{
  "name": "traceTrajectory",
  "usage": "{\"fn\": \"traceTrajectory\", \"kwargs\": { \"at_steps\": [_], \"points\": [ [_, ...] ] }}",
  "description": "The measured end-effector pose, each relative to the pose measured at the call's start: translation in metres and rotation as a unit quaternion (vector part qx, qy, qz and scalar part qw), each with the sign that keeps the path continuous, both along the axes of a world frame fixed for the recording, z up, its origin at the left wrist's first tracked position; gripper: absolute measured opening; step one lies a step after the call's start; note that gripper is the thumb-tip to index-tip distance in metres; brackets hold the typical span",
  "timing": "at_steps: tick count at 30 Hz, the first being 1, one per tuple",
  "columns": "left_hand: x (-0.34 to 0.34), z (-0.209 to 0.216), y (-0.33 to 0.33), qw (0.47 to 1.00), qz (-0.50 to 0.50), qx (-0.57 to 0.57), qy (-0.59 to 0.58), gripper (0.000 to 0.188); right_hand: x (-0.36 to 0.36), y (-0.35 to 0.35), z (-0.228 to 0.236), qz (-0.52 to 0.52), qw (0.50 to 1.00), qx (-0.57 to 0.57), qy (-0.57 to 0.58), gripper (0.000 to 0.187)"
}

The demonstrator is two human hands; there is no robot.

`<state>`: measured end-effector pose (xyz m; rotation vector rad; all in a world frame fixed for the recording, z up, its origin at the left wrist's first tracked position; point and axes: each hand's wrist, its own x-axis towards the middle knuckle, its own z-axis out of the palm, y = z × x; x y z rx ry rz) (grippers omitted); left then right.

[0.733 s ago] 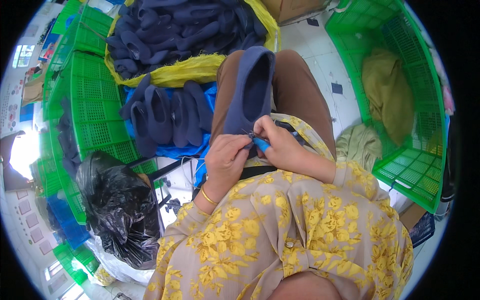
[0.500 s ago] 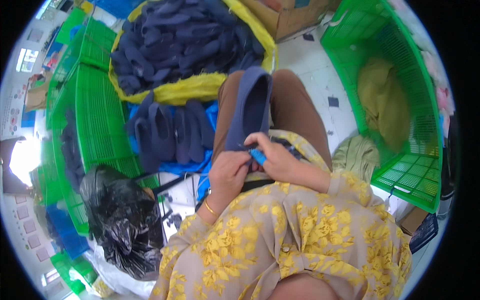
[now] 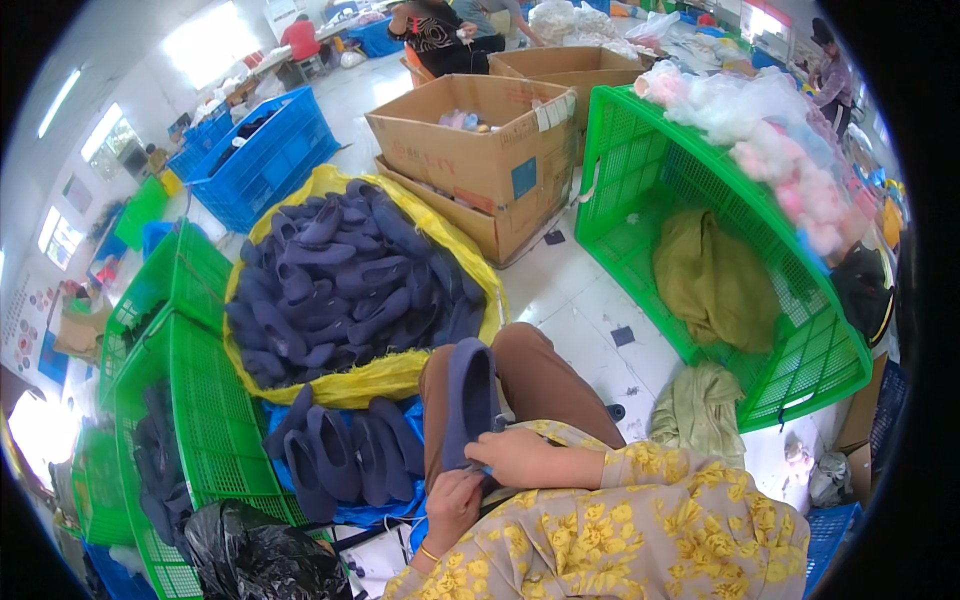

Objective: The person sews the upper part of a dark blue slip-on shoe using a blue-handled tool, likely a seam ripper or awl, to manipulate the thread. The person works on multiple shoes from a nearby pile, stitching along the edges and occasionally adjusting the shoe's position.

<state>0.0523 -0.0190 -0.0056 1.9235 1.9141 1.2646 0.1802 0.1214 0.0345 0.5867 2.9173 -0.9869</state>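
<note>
A dark blue slip-on shoe (image 3: 462,400) lies along my lap, its opening up and its toe pointing away from me. My left hand (image 3: 453,507) is closed, pinching at the shoe's near end. Just to the right, my right hand (image 3: 512,457) is curled at the same end, fingers bent around a small blue thing that is mostly hidden. The fingertips of both hands nearly meet there. Several similar shoes (image 3: 330,450) stand in a row on a blue sheet (image 3: 411,412) left of my knees.
Beyond my knees a yellow-rimmed sack (image 3: 400,375) brims with dark blue shoes. Green crates stand at left (image 3: 215,400) and right (image 3: 800,375), the right one holding olive cloth (image 3: 710,280). Cardboard boxes (image 3: 450,150) stand ahead; a black plastic bag (image 3: 260,555) sits near left. People work farther back.
The view has tilted up, bringing the boxes and far room into sight and shifting my hands lower. Both hands are still at the shoe's near end, and the shoe still lies on my lap.
</note>
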Motion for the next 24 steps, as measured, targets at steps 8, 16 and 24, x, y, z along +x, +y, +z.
{"fn": "traceTrajectory", "kwargs": {
  "at_steps": [8,16,24],
  "points": [
    [-0.003,-0.008,0.000,0.997,-0.031,0.019,0.063,0.024,-0.007,0.000,-0.031,-0.004,0.984,-0.037,0.175,0.029],
    [-0.005,-0.017,0.002,0.996,-0.061,-0.006,0.062,0.018,-0.027,-0.004,-0.014,-0.075,0.927,-0.136,0.341,0.030],
    [-0.027,0.037,0.032,0.998,-0.038,-0.056,0.008,0.031,-0.008,0.000,0.001,-0.131,0.831,-0.422,0.338,0.011]
  ]
}}
